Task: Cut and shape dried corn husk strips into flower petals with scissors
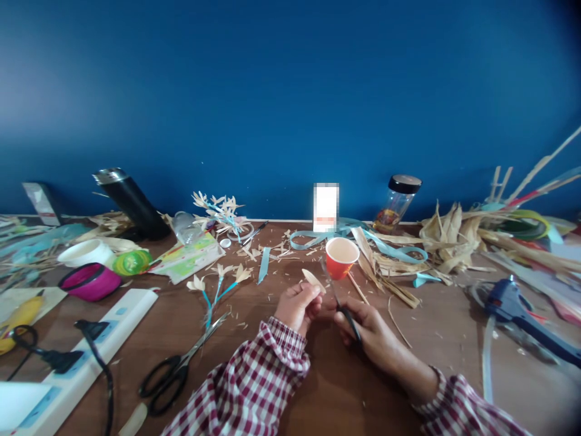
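My left hand [296,307] pinches a pale, pointed corn husk piece [312,278] between thumb and fingers. Black-handled scissors [350,324] are gripped in my right hand [374,334], their blades pointing up and away just right of the husk piece. Behind the blades stands an orange-red paper cup [341,270], its visible inside bare. Husk flowers [221,281] with blue stems lie to the left of my left hand. A second pair of scissors [179,363] rests on the table nearer to me, left of my left sleeve.
A white power strip [122,321] with black plugs lies at left. Beyond it are a magenta container [93,283] and a dark flask [134,206]. A blue glue gun [521,309] lies at right. Corn husks [454,233], a tilted jar [394,206] and a lit screen [325,206] line the wall.
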### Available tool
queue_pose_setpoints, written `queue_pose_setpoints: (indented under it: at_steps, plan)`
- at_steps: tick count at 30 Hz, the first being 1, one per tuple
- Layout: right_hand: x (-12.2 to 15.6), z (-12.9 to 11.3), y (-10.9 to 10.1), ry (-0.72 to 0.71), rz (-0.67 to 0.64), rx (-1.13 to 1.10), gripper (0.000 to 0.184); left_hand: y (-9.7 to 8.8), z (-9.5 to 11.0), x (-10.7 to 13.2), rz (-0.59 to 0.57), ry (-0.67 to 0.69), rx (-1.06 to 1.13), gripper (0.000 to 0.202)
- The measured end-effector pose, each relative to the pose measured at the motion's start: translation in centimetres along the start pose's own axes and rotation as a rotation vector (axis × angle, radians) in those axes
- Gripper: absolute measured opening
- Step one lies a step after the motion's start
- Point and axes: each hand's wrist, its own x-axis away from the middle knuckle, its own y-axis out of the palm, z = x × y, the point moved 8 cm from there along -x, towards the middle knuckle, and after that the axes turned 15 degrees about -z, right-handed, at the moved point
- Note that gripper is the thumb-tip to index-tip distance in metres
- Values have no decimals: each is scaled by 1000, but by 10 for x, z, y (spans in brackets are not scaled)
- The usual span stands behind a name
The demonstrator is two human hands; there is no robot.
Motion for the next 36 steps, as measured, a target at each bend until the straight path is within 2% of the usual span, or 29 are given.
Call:
queue_pose_setpoints:
  at_steps: [5,9,13,25,36]
  plan:
    - [2,-11,-17,-106,198,-134,39,7,-3,2,-19,-11,24,23]
    - [4,-22,-19,-191,234,-132,38,14,-11,4,-73,-24,17,32]
    - [5,-22,-22,-232,265,-154,37,18,-18,3,-121,-14,-48,35]
    - [4,-17,-18,-214,201,-269,36,23,-25,4,-153,-78,-173,30]
    - [3,-15,-21,-210,228,-259,36,21,-19,3,-147,8,-302,26]
